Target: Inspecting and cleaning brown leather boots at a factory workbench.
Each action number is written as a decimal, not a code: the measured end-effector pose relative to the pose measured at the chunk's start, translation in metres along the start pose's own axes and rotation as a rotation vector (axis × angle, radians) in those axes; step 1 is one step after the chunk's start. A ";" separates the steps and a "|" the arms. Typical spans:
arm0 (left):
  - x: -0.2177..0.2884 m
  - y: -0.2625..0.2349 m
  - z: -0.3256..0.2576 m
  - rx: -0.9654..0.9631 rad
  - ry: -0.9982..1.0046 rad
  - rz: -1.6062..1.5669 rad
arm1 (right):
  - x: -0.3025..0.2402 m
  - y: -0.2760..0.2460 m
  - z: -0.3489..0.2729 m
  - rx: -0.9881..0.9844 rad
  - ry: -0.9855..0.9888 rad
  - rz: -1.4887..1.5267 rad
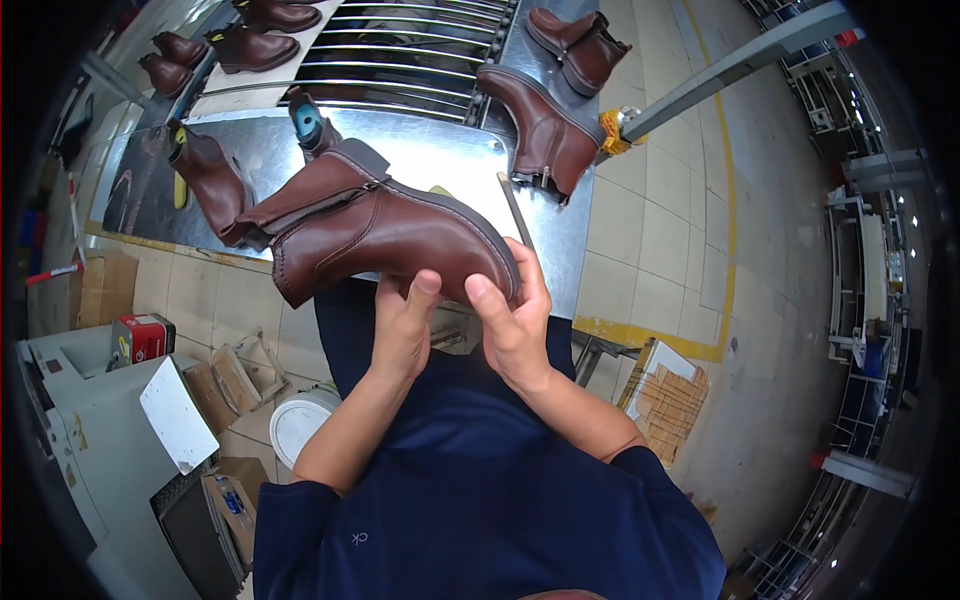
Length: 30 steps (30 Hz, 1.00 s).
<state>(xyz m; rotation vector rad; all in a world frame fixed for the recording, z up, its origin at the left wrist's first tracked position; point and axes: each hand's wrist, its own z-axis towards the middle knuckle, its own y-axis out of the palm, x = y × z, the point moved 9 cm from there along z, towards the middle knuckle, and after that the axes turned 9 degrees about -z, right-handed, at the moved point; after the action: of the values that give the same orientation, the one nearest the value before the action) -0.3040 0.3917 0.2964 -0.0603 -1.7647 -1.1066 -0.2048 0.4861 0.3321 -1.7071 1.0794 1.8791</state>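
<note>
A brown leather ankle boot (390, 235) with a side zip lies on its side in the air before me, toe to the right and dark sole edge away from me. My left hand (405, 318) grips it from the near side at mid-foot, thumb up against the leather, other fingers hidden beneath. Around the toe, my right hand (517, 318) is closed, its thumb on the upper and its fingers reaching the sole edge. A thin stick-like tool (517, 212) rests on the metal table (567, 235) just beyond the toe.
More brown boots stand or lie left (212, 172) and right (545, 125) on the table. Behind is a roller conveyor (400, 75), with other boots (250, 48) beside it. A slanted grey post (735, 70) rises at right. A white bucket (300, 425) stands on the floor, left.
</note>
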 end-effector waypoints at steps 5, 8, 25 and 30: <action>0.023 0.002 0.007 0.141 0.039 -0.131 | 0.008 0.013 -0.003 -0.065 0.029 -0.023; 0.028 0.003 0.009 0.124 0.016 -0.124 | 0.010 0.014 -0.005 -0.077 0.010 -0.052; 0.022 -0.025 0.012 0.205 0.006 -0.166 | 0.055 -0.108 0.061 0.247 -0.409 -1.488; 0.028 -0.027 0.010 0.192 0.086 -0.100 | 0.072 -0.112 0.080 0.135 -0.229 -1.619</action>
<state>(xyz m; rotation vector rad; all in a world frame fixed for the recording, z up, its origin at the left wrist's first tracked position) -0.3382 0.3710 0.2998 0.1922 -1.8035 -0.9899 -0.1906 0.6014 0.2287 -1.3688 -0.3479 0.8004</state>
